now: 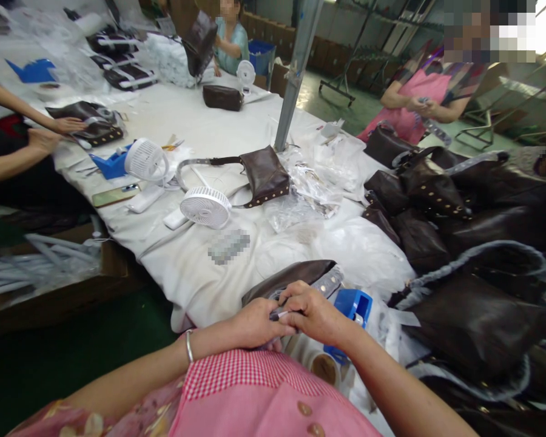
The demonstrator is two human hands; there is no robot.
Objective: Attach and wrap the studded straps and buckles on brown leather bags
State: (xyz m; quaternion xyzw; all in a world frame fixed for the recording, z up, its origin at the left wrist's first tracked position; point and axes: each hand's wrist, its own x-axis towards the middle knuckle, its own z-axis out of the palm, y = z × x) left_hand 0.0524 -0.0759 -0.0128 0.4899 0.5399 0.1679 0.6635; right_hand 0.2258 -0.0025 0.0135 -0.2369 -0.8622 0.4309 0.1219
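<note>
Close to my body, a dark brown leather handbag (279, 278) lies at the table's near edge. Its studded strap (328, 281), wrapped in clear film, runs along the bag's right side behind my fingers. My left hand (260, 323) is closed around a dark part of the strap, palm down. Pressed against it, my right hand (307, 311) pinches the same dark end, where a small pale edge shows. The fingers overlap and hide most of what they hold. A blue tape dispenser (352, 306) stands just right of my right hand.
White cloth covers the table (186, 258), with a white fan (205, 206), another studded handbag (266, 176) and crumpled plastic (364, 249) on it. Dark handbags (477, 315) are heaped on the right. A metal post (295, 79) rises beyond. Co-workers stand or sit around.
</note>
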